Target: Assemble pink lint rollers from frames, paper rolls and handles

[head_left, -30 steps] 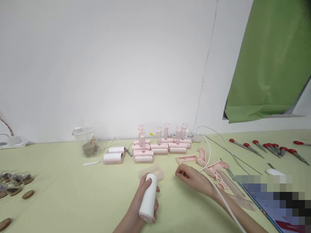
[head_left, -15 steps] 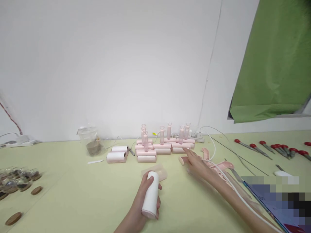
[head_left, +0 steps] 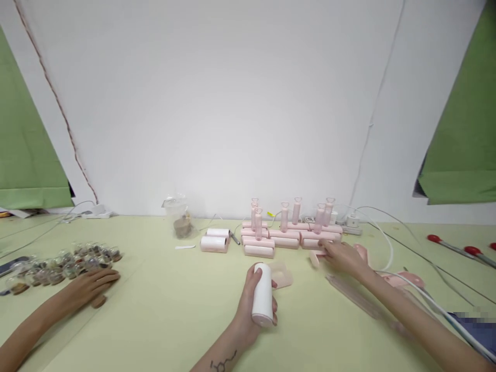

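My left hand (head_left: 248, 305) is wrapped around a white lint roller refill (head_left: 263, 292) with a pink end, tilted above the table. Beneath and behind it lies a translucent pale pink cover (head_left: 282, 276). To the right, my right hand (head_left: 343, 258) reaches down with bent fingers to a pink plastic handle (head_left: 315, 258), which it partly hides. Just beyond that hand stand rows of pink lint rollers (head_left: 284, 238), several with small clear pink heart-topped handles (head_left: 258, 225) upright among them. Further pink curved parts (head_left: 405, 279) lie right of my forearm.
Two white rolls in pink holders (head_left: 214, 244) stand left of the rollers, near a bag with a brown cup (head_left: 182, 226). A co-worker's hand (head_left: 93, 283) rests by several small glass domes (head_left: 70, 269). A white cable (head_left: 434, 302) crosses my right forearm; red-tipped tools (head_left: 473, 251) lie far right.
The view has swung left, bringing the co-worker's hand into sight. My right hand's fingers have bent down at the pink handle, which now points differently. My left hand still holds the refill.
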Tool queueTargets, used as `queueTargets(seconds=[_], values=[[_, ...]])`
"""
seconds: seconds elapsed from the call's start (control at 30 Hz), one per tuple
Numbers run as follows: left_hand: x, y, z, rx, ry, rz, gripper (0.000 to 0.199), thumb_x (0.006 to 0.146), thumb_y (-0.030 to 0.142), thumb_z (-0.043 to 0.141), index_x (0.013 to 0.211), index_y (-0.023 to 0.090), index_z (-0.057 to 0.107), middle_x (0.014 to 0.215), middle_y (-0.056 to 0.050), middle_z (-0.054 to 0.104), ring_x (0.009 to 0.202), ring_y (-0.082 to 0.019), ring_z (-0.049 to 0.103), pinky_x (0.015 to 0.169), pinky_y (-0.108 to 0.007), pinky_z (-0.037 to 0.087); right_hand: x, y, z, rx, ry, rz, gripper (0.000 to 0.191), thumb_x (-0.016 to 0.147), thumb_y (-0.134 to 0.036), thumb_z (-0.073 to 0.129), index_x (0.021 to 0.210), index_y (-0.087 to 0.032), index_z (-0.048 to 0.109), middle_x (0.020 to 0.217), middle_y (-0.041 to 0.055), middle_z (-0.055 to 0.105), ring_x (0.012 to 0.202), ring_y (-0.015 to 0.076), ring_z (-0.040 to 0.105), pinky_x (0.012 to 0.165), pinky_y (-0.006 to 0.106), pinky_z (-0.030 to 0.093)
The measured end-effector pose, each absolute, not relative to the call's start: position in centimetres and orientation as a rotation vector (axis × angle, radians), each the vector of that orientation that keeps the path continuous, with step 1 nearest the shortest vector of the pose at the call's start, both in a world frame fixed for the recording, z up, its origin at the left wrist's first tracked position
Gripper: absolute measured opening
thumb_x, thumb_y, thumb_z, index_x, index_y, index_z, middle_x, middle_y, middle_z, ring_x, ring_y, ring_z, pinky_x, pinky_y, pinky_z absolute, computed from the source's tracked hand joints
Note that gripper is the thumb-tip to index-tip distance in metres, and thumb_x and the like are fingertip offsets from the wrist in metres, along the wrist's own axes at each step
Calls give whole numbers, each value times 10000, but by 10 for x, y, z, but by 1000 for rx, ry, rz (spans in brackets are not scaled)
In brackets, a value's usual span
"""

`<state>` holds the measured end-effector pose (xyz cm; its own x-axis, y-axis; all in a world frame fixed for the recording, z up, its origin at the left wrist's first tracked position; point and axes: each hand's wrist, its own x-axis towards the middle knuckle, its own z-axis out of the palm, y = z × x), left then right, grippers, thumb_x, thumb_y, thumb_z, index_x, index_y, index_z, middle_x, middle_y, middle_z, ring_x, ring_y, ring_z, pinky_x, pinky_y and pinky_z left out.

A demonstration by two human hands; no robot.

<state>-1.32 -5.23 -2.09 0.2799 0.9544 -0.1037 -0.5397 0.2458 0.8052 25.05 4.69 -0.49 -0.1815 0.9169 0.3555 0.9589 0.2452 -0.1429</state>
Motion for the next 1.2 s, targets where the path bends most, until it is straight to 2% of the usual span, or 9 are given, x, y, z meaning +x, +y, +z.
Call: queueTargets(seconds=[0.13, 0.3, 0.47, 0.6, 0.73, 0.87, 1.0, 1.13, 1.2], values=[[-14, -56, -18, 810, 750, 1209, 448, 750, 520, 458, 1124, 324, 309, 781, 23, 508, 397, -78, 503, 275, -186, 410, 240, 30, 9, -1596, -1990, -106, 140, 769, -292, 397, 793, -205, 504, 867, 89, 606, 869, 256, 531, 666, 316, 361], [-14, -61, -7, 856, 787, 1266, 453, 756, 506, 461, 1132, 330, 280, 789, 26, 497, 411, -89, 519, 313, -214, 438, 206, 5, 18, -1481, -1761, 72, 153, 826, -344, 289, 793, -219, 370, 731, 19, 576, 668, 165, 555, 582, 260, 407], [-10, -61, -8, 796, 933, 1459, 454, 745, 499, 492, 1110, 316, 295, 806, 26, 495, 523, -106, 571, 442, -228, 482, 149, -30, 10, -1235, -1667, 908, 264, 831, -466, 315, 941, -226, 318, 463, -77, 486, 437, 144, 492, 459, 246, 396], [-4, -65, -13, 848, 930, 1416, 456, 747, 515, 479, 1118, 309, 313, 886, -9, 541, 648, -143, 602, 540, -252, 488, 119, -57, 4, -1224, -1613, 1237, 345, 815, -575, 278, 919, -247, 314, 654, -32, 573, 537, 149, 566, 483, 248, 426], [0, -72, -12, 945, 946, 1355, 433, 760, 519, 460, 1101, 286, 329, 954, -38, 568, 734, -169, 604, 584, -249, 474, 113, -67, 2, -1263, -1664, 1098, 327, 827, -564, 262, 870, -244, 319, 805, 12, 588, 720, 175, 589, 613, 279, 440], [2, -75, -13, 1020, 996, 1301, 449, 768, 528, 440, 1114, 268, 317, 1004, -57, 566, 768, -185, 600, 616, -267, 471, 112, -66, -1, -1319, -1675, 1010, 330, 846, -547, 210, 870, -238, 322, 742, 6, 577, 677, 178, 581, 582, 271, 419], [1, -73, -18, 1167, 969, 1284, 470, 785, 516, 422, 1155, 261, 284, 1098, -76, 528, 931, -206, 556, 763, -301, 444, 107, -69, -3, -1403, -1740, 818, 317, 860, -517, 191, 892, -235, 333, 707, 3, 578, 621, 181, 576, 543, 262, 390], [-7, -66, -18, 1325, 822, 1171, 593, 805, 495, 398, 1253, 230, 115, 1133, -112, 500, 958, -203, 536, 826, -330, 412, 111, -74, 3, -1422, -1861, 620, 320, 878, -463, 178, 1028, -224, 329, 733, 22, 595, 621, 188, 581, 546, 268, 381], [-13, -62, -15, 1410, 768, 1085, 685, 776, 454, 478, 1268, 220, 62, 1109, -104, 512, 944, -198, 535, 812, -320, 415, 119, -75, 11, -1381, -1928, 575, 341, 885, -429, 193, 1133, -219, 295, 785, 35, 605, 658, 188, 585, 565, 271, 392]])
